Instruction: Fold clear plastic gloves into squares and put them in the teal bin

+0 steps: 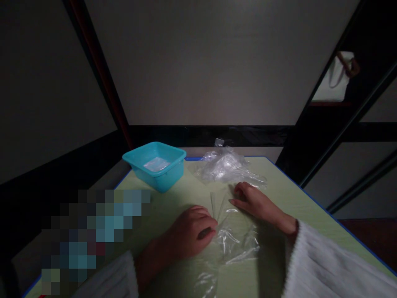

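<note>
A clear plastic bag (238, 244) lies crumpled on the table in front of me. My left hand (194, 227) is closed in a pinch at the bag's left edge, thumb against index finger. On the other side, my right hand (252, 202) hovers by the bag's far edge. Its fingers are curled and its thumb is apart from them, with nothing visible between. Beyond my right hand sits a loose heap of clear plastic bags (225, 163).
A turquoise plastic basin (169, 178) with a whitish packet (156, 164) inside stands at the table's far left. The pale green table (279, 182) has a blue edge. Blurred-out items fill the left side. A white bag (333, 85) sits on a shelf at right.
</note>
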Demonstrator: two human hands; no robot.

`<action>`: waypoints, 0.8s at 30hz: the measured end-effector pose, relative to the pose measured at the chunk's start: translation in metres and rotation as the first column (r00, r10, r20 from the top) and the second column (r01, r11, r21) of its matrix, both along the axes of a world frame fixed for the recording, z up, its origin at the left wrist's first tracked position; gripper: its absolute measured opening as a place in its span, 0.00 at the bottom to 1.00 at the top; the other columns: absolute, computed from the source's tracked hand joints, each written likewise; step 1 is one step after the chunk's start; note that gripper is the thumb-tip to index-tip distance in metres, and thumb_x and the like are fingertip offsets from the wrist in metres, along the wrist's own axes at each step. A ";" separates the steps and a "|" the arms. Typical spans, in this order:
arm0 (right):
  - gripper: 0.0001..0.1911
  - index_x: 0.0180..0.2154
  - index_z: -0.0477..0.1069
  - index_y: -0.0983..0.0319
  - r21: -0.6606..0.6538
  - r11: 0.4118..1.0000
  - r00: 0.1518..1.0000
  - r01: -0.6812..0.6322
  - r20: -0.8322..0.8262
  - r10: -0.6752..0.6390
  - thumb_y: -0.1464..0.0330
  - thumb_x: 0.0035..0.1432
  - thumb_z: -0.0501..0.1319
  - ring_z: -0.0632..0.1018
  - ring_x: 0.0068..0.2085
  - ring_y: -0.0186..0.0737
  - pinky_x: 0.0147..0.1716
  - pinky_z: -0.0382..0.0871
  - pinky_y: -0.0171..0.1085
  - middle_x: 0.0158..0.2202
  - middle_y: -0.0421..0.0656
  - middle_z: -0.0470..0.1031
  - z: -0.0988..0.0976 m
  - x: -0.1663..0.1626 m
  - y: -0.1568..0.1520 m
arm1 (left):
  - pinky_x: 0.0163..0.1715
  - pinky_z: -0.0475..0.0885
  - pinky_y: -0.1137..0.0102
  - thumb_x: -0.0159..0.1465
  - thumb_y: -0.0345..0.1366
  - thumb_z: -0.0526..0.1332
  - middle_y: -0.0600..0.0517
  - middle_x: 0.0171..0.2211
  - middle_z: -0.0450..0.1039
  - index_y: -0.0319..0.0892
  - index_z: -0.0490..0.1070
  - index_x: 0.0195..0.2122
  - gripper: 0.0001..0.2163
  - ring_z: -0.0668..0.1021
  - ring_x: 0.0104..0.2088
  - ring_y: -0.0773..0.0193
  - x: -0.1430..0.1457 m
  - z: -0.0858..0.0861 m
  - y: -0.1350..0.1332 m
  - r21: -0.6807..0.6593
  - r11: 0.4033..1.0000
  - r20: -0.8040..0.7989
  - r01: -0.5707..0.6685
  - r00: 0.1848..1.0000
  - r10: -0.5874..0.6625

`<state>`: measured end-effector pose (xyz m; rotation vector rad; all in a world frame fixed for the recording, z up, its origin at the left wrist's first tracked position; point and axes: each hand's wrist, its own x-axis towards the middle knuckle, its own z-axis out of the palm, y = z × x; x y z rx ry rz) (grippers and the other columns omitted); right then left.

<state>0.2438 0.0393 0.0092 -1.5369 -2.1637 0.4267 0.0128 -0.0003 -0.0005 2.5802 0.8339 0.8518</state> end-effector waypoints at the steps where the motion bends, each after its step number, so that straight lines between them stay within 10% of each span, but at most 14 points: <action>1: 0.09 0.31 0.63 0.62 -0.002 1.000 1.000 -0.001 -0.006 0.001 0.64 0.49 0.60 0.67 0.30 0.40 0.29 0.59 0.38 0.30 0.45 0.67 -0.002 -0.001 0.000 | 0.41 0.69 0.66 0.55 0.27 0.56 0.49 0.31 0.75 0.41 0.72 0.34 0.08 0.75 0.35 0.61 0.000 -0.002 0.002 -0.019 0.997 0.013 -0.070 0.997 0.070; 6: 0.05 0.25 0.60 0.61 -0.056 0.995 0.994 -0.078 -0.075 0.074 0.69 0.50 0.57 0.65 0.28 0.38 0.27 0.59 0.37 0.26 0.42 0.65 -0.006 -0.012 -0.003 | 0.54 0.61 0.58 0.53 0.30 0.59 0.41 0.54 0.64 0.38 0.63 0.52 0.23 0.66 0.55 0.53 -0.003 -0.017 0.015 -0.161 0.923 -0.029 -0.351 0.936 0.351; 14: 0.09 0.30 0.58 0.61 -0.113 0.945 0.894 -0.306 -0.375 0.245 0.63 0.59 0.48 0.69 0.30 0.36 0.29 0.64 0.35 0.29 0.42 0.66 0.010 -0.031 -0.014 | 0.56 0.56 0.53 0.51 0.34 0.63 0.40 0.57 0.59 0.38 0.57 0.56 0.30 0.62 0.58 0.48 0.001 -0.015 0.017 -0.434 0.869 0.083 -0.238 0.950 0.302; 19: 0.15 0.30 0.57 0.60 -0.118 0.864 0.608 -0.489 -0.756 0.241 0.55 0.57 0.55 0.71 0.27 0.33 0.28 0.64 0.34 0.25 0.38 0.66 0.021 -0.036 -0.021 | 0.45 0.68 0.60 0.45 0.45 0.68 0.43 0.45 0.72 0.40 0.65 0.45 0.27 0.74 0.46 0.51 0.003 -0.006 0.023 -0.627 0.762 0.463 0.162 0.864 0.196; 24: 0.17 0.30 0.55 0.59 -0.146 0.877 0.567 -0.457 -0.808 0.161 0.54 0.56 0.56 0.66 0.17 0.29 0.17 0.58 0.30 0.19 0.34 0.67 0.025 -0.040 -0.025 | 0.20 0.68 0.72 0.43 0.55 0.65 0.57 0.13 0.65 0.39 0.65 0.23 0.22 0.69 0.15 0.69 0.007 0.009 0.015 -0.753 0.603 0.530 0.261 0.784 0.323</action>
